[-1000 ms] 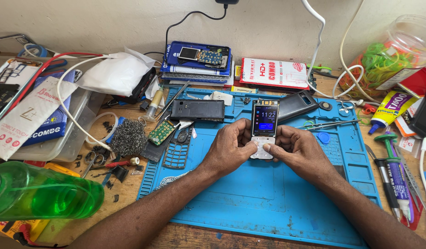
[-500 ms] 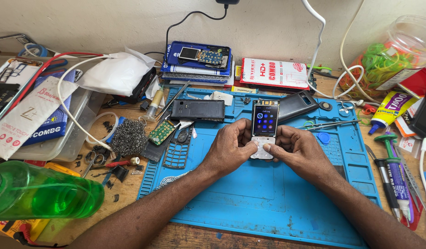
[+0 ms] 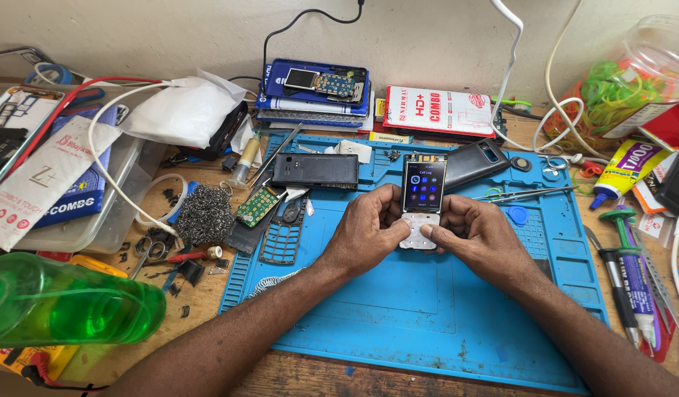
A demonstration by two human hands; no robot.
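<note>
Two bare hands meet over a blue repair mat, both grasping one small keypad phone without its outer shell. Left hand: fingers curled round the phone's left edge, thumb laid on the white keypad sheet at its lower end. Right hand: fingers curled round the right edge, thumb pressing the same white sheet from the other side. Neither hand is released; both are closed on the phone. Position: the phone sits between the two hands, just above the mat's middle, its long axis running away from the person, screen end farthest and keypad end nearest the thumbs. Both hands are equally near, one on each side. Appearance: narrow, upright, dark-framed body; lit screen showing a grid of small round blue icons on black; bare pale key membrane below; a strip of exposed parts at the top edge. Surroundings: a black phone back housing lies on the mat's upper left, a second dark housing just right of the held phone, a green circuit board and a loose black keypad frame to the left, a wad of steel wool beyond them, a green bottle lying on its side at the near left.
</note>
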